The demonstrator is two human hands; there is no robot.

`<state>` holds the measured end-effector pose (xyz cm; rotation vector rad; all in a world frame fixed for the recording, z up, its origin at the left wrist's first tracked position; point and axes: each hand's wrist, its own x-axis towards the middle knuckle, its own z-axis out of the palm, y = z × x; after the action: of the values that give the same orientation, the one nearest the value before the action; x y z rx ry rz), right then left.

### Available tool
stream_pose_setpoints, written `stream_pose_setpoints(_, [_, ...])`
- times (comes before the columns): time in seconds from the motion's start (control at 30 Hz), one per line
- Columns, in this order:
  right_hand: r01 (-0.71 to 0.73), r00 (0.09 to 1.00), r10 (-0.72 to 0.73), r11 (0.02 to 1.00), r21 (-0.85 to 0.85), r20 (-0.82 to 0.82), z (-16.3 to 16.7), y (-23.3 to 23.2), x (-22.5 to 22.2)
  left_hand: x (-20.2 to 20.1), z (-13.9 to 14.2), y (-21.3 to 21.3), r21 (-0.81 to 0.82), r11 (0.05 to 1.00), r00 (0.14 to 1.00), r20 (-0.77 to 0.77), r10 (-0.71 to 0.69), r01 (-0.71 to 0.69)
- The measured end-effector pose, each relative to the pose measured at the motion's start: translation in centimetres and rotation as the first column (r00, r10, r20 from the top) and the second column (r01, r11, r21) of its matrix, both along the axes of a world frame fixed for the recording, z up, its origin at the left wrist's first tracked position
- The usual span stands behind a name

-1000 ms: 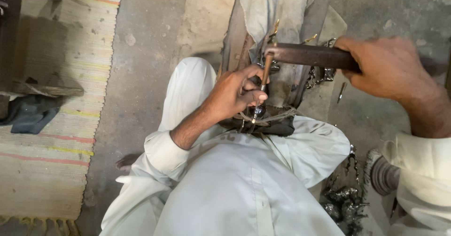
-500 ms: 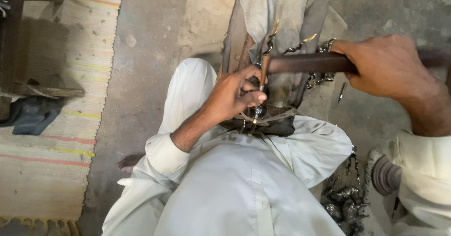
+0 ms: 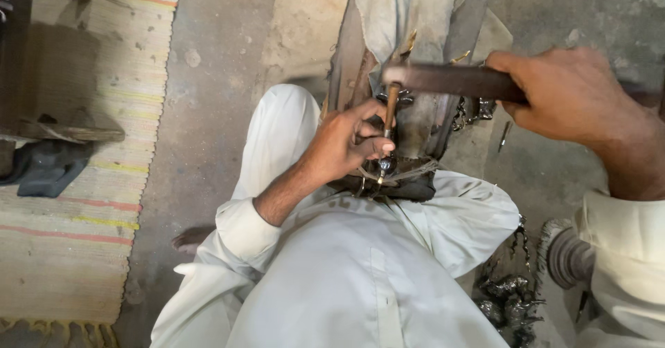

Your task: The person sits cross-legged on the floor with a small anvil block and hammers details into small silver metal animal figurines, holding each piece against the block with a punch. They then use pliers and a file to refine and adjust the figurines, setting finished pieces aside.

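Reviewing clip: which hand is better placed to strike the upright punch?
Right. The right hand holds the flat dark bar above the punch; the left hand is busy steadying it.

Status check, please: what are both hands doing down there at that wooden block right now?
Left hand pinches a thin punch upright on the wooden block. Right hand grips a dark flat striker bar over the punch's top. Nothing between them.
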<state>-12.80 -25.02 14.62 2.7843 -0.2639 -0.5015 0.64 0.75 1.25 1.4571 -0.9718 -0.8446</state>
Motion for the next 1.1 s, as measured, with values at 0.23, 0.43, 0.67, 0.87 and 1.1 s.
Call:
stream_pose_setpoints(0.23, [0.182, 0.966, -0.211, 0.965, 0.187, 0.15, 1.0, 0.3, 0.0, -0.6, -0.2, 0.1, -0.008, 1.0, 1.0, -0.019, 0.016, -0.016])
stream_pose_setpoints(0.43, [0.179, 0.841, -0.348, 0.901, 0.394, 0.414, 1.3, 0.2, -1.3, -1.4, -0.6, 0.3, -0.11, 0.991, 0.996, 0.031, 0.081, -0.077])
stream_pose_setpoints(0.67, [-0.024, 0.984, 0.023, 1.0, -0.001, 0.179, 0.4, 0.8, -2.5, -1.4, -1.8, 0.5, -0.113, 0.99, 0.996, 0.02, 0.09, -0.087])
stream_pose_setpoints(0.87, [0.318, 0.923, -0.375, 0.872, 0.373, 0.089, -1.0, 0.6, -3.4, -0.8, -2.0, 0.2, -0.143, 0.976, 0.953, -0.279, 0.117, -0.161])
stream_pose_setpoints(1.1, [0.061, 0.917, -0.376, 0.469, 0.881, 0.136, -4.6, -0.4, -5.1, -0.1, 0.1, -2.0, -0.09, 0.991, 0.995, 0.045, -0.093, 0.097])
